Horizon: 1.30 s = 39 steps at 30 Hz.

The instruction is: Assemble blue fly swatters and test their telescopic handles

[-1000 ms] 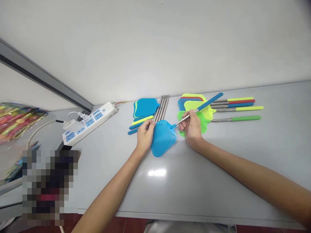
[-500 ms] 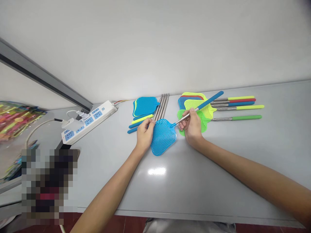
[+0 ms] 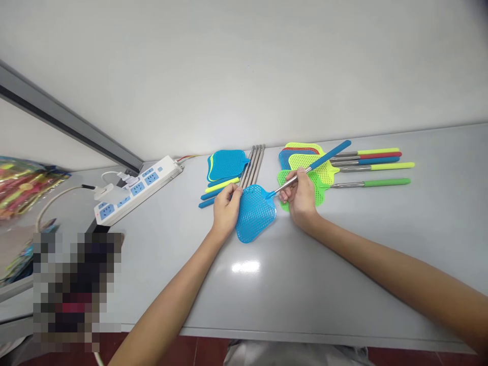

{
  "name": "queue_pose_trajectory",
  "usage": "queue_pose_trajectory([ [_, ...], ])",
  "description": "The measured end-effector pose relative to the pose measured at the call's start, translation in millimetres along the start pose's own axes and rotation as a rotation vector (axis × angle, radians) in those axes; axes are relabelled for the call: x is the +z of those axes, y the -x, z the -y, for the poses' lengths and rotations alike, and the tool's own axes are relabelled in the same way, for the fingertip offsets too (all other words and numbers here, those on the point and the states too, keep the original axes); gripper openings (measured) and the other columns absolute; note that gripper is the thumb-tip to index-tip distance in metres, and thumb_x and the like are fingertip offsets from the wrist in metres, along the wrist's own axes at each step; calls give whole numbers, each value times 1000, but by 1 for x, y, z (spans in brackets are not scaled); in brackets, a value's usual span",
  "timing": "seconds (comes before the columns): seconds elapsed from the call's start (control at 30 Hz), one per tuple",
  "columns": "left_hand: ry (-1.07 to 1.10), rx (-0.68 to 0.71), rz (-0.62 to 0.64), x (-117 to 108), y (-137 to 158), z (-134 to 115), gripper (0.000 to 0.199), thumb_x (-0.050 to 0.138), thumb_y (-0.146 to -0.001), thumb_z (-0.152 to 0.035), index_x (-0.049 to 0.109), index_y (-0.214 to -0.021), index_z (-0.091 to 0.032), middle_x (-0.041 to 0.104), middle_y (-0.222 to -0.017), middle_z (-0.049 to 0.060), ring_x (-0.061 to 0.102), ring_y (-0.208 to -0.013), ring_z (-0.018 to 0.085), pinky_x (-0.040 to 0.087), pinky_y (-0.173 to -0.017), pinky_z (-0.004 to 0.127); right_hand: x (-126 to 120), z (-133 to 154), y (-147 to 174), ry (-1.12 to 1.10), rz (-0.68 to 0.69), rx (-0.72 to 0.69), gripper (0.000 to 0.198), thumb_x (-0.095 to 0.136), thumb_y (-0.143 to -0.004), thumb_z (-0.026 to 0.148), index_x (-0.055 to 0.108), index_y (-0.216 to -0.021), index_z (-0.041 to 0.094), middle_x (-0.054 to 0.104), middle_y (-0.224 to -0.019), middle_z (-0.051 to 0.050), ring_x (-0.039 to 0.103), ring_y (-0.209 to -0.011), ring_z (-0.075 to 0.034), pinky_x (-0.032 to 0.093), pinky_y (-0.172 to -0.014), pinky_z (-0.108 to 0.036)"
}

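Observation:
A blue fly swatter [image 3: 256,213] is held in front of me, its perforated head low and its blue-gripped handle slanting up to the right. My left hand [image 3: 227,208] pinches the left edge of the head. Around the metal shaft, just above the head, my right hand [image 3: 300,198] is closed. Behind the right hand lie several complete swatters, among them a green swatter [image 3: 381,183] and a yellow swatter [image 3: 389,166]. Beyond the left hand rest a stack of loose swatter heads [image 3: 229,165], several bare metal rods [image 3: 256,165] and blue and yellow grips [image 3: 221,188].
On the left stands a white power strip [image 3: 139,189] with plugs and a cable. Packaged colourful items [image 3: 30,188] lie at the far left, beside a pixelated dark patch [image 3: 78,290]. The grey table [image 3: 305,300] meets a pale wall behind.
Both hands keep the same hold on the blue fly swatter. The whole view has shifted very slightly; nothing on the table has visibly moved.

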<state>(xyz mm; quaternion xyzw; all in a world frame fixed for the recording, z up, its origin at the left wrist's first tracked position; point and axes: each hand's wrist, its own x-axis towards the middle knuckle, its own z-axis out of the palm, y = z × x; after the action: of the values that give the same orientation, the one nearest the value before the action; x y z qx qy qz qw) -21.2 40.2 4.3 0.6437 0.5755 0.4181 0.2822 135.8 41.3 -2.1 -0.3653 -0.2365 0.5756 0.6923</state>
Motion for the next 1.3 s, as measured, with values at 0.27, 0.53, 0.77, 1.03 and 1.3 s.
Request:
queue_pose_trajectory([
  [0.27, 6, 2, 3, 0, 0, 0, 21, 41, -78, -25, 41, -59, -18, 42, -59, -3, 41, -59, 11, 31, -56, 22, 0, 0, 0, 1, 1, -9, 38, 41, -76, 54, 44, -60, 20, 31, -32, 9, 31, -27, -7, 29, -29, -18],
  [0.53, -25, -12, 2, 0, 0, -1, 20, 40, -78, -26, 42, -59, -18, 44, -60, -3, 43, -61, 12, 33, -58, 22, 1, 1, 1, 21, -9, -9, 38, 39, -77, 53, 43, -60, 20, 29, -32, 9, 31, -28, -7, 29, -29, -18],
  [0.77, -14, 10, 16, -1, 1, 0, 22, 40, -79, -28, 41, -59, -18, 42, -59, -3, 41, -59, 11, 31, -56, 22, 1, 0, 1, 3, -3, -12, 37, 40, -77, 53, 44, -60, 20, 30, -32, 9, 32, -28, -7, 29, -29, -18],
  [1.03, -12, 7, 28, -1, 1, 0, 23, 40, -80, -29, 39, -60, -18, 41, -60, -3, 40, -59, 11, 31, -56, 22, 2, 0, 1, 6, -13, -12, 38, 41, -76, 53, 43, -60, 20, 29, -32, 9, 32, -27, -7, 28, -29, -18],
  [1.3, -30, 1, 18, -1, 1, -1, 24, 39, -80, -32, 40, -60, -19, 40, -60, -3, 40, -59, 11, 31, -56, 22, 2, 0, 1, 13, -12, -10, 37, 41, -76, 54, 43, -60, 20, 29, -32, 9, 32, -28, -7, 29, -29, -18],
])
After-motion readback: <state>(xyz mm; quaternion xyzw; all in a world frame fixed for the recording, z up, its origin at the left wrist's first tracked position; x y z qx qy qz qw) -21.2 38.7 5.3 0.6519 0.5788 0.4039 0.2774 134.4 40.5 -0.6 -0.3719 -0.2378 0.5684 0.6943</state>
